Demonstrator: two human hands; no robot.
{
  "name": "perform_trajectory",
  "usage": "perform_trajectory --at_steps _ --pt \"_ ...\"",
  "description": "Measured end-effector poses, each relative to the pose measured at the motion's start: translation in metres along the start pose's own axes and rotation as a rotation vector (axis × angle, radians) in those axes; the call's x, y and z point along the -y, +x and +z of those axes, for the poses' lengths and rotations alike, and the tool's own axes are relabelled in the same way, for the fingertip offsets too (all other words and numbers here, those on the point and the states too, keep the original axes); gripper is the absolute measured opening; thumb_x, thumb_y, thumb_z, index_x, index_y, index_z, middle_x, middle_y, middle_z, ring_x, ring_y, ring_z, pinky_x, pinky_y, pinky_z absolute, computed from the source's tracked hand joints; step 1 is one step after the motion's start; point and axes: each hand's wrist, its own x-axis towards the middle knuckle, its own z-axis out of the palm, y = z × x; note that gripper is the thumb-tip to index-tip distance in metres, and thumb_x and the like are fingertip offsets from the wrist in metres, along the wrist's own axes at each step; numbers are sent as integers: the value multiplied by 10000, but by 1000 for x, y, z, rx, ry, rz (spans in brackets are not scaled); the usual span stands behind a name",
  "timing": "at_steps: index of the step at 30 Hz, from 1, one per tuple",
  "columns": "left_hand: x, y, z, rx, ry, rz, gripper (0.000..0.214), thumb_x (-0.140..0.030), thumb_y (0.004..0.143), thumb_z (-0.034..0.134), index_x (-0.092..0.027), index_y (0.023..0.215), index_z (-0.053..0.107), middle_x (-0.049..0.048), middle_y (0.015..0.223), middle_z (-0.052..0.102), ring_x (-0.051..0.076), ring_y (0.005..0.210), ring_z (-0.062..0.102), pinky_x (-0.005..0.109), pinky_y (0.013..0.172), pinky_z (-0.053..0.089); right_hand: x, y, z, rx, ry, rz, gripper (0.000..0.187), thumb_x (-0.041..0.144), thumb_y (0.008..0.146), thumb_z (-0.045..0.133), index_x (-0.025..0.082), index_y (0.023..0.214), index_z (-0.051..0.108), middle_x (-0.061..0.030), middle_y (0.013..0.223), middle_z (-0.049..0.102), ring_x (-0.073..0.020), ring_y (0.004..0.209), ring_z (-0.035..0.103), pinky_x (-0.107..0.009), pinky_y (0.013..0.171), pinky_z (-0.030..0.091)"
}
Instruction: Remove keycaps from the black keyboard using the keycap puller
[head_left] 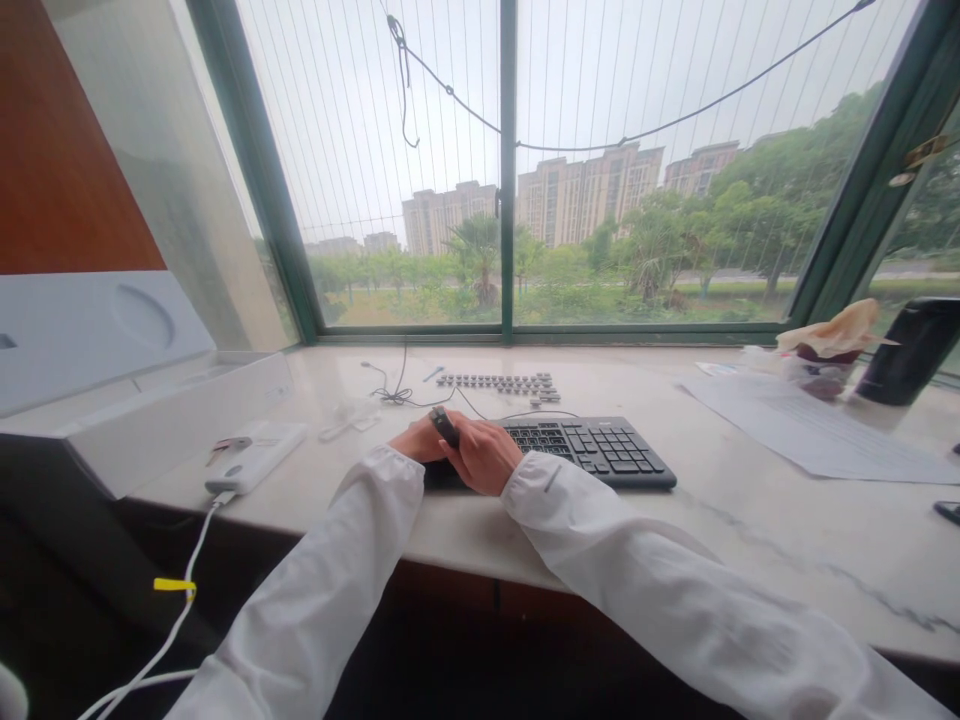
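Note:
A black keyboard (611, 450) lies near the front edge of the counter, its left part covered by my hands. My left hand (418, 440) is over its left end, with a black wristband (445, 427) at the wrist. My right hand (486, 452) reaches across, fingers and thumb closed about the band. The left fingers are hidden behind the right hand. Behind the keyboard, several loose keycaps (495, 383) sit in rows. A small blue tool (433, 374) lies at their left, beside a coiled dark cable (396, 396).
To the left are a white power bank (255, 458) with keys on it, a white cable (196, 560) and an open white box (180, 420). Paper sheets (817, 430), a bag-wrapped item (829, 350) and a black bottle (911, 350) stand at the right. A window closes off the back.

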Motion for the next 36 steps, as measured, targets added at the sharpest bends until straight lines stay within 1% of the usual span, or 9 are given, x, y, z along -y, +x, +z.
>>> perform_trajectory --at_steps 4,7,9,13,21,25,31,33,36 --pt "-7 -3 -2 30 38 25 103 -213 693 642 -129 747 668 10 718 678 120 651 573 218 632 438 -12 2 -11 -27 -93 210 287 356 958 325 151 942 524 -68 766 640 -180 705 593 -281 668 393" --pt "-17 -5 -6 25 39 19 162 -237 765 613 -175 890 696 12 856 713 132 780 633 226 768 459 -34 3 -26 -113 -194 539 343 386 952 322 150 980 569 -51 695 632 -176 640 578 -269 602 340" --pt "-20 -4 -8 -17 59 2 159 -232 790 590 -182 908 685 17 874 708 139 824 634 238 807 457 -48 4 -31 -85 -184 713 355 386 944 332 163 931 608 -52 692 643 -175 630 574 -264 579 315" --pt "-18 -2 -6 -110 144 -45 118 -235 816 553 -172 879 629 22 853 675 147 797 608 260 783 450 -61 4 -21 105 52 684 329 336 910 404 164 745 631 -47 711 663 -155 656 576 -246 588 321" --pt "-11 -1 -5 -58 267 -149 290 -318 954 317 -184 802 523 6 687 575 147 630 538 256 611 387 -40 4 -1 167 157 549 346 429 915 417 185 881 660 -51 811 700 -178 758 624 -245 668 381" --pt "-11 -1 -7 -70 239 -174 309 -360 967 316 -186 928 568 17 745 623 161 678 584 268 662 419 -43 2 -5 199 81 614 343 440 902 426 185 922 654 -83 840 703 -210 799 647 -267 683 412" --pt "-11 1 -8 -133 277 -151 344 -403 935 415 -214 1142 615 59 1083 669 179 851 637 302 818 474 -68 -2 -22 202 -38 742 340 412 897 422 159 965 639 -116 871 699 -236 806 658 -307 678 450" --pt "-11 2 -9 -140 296 -143 370 -413 937 408 -222 1179 613 65 1119 668 201 950 637 321 877 472 -78 -4 -29 193 -64 782 333 386 909 408 146 977 629 -124 874 697 -235 807 661 -317 688 459" --pt "-12 7 -13 -140 307 -177 379 -439 924 429 -235 1194 599 51 1083 690 210 946 655 333 872 491 -91 -7 -39 162 -96 840 316 361 919 400 134 976 612 -131 875 693 -240 808 667 -333 703 467"
